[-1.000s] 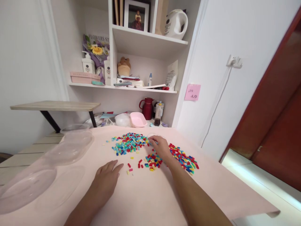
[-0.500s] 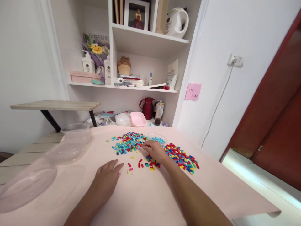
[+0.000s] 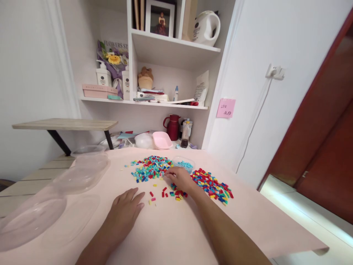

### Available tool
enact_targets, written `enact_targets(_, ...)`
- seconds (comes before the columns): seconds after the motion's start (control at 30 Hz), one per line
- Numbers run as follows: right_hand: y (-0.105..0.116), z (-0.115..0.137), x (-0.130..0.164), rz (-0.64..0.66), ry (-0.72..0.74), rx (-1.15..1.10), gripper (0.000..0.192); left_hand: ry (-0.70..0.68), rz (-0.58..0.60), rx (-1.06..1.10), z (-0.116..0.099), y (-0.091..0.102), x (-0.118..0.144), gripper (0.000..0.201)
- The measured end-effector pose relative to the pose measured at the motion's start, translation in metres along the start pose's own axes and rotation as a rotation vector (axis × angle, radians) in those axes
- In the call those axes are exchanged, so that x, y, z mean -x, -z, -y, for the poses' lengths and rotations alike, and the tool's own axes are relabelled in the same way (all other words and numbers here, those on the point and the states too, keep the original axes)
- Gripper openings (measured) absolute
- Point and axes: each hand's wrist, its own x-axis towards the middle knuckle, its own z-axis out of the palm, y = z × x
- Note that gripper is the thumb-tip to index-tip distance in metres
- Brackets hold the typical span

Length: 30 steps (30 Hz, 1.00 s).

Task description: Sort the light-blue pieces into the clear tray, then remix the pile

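Note:
My right hand [image 3: 180, 178] reaches to the right edge of a mixed pile of small colored building bricks [image 3: 151, 168]. Its fingertips are pinched together, and whatever lies between them is too small to make out. Just behind it stands a small clear plastic container [image 3: 193, 161] holding light-blue bricks [image 3: 184, 164]. A second pile of mostly red, blue and yellow bricks [image 3: 212, 186] spreads to the right of my wrist. Palm down on the table, my left hand [image 3: 125, 208] has its fingers apart and holds nothing. Several loose red bricks [image 3: 164, 191] lie between the hands.
Clear plastic lids and containers [image 3: 82, 173] lie along the left of the pink-covered table [image 3: 165, 235]. At the back are a pink tray [image 3: 162, 140], a dark red jug [image 3: 173, 127] and a bottle [image 3: 185, 135]. A wooden stand [image 3: 66, 124] rises at the left.
My right hand has shifted very slightly to the left and toward me along the pile's edge, its fingers still pinched. My left hand stays in place.

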Motion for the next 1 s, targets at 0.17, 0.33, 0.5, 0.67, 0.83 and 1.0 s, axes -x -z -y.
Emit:
enact_targets(0.17,-0.003,0.002,0.002,-0.037,0.028,0.008,0.023,0.039,-0.049,0.094,0.000,0.003,-0.002,0.044)
enact_targets(0.33,0.001,0.016,0.000,-0.055,0.061,0.046,0.022,0.040,-0.090,0.262,0.010,0.009,-0.009,0.043)
enact_targets(0.5,0.028,0.042,0.000,-0.088,0.067,-0.020,0.020,0.035,0.069,0.574,0.008,0.040,-0.008,0.050)
enact_targets(0.67,0.038,0.059,0.040,-0.272,-0.218,-0.413,0.022,0.148,0.105,0.919,-0.002,0.051,0.005,0.065)
enact_targets(0.83,0.014,0.071,0.100,-0.377,-0.560,-0.987,0.047,0.401,-0.043,1.139,-0.013,0.027,0.027,0.076)
enact_targets(1.0,0.002,0.080,0.115,-0.494,-0.584,-1.002,0.061,0.377,-0.072,0.872,-0.035,0.014,0.040,0.078)
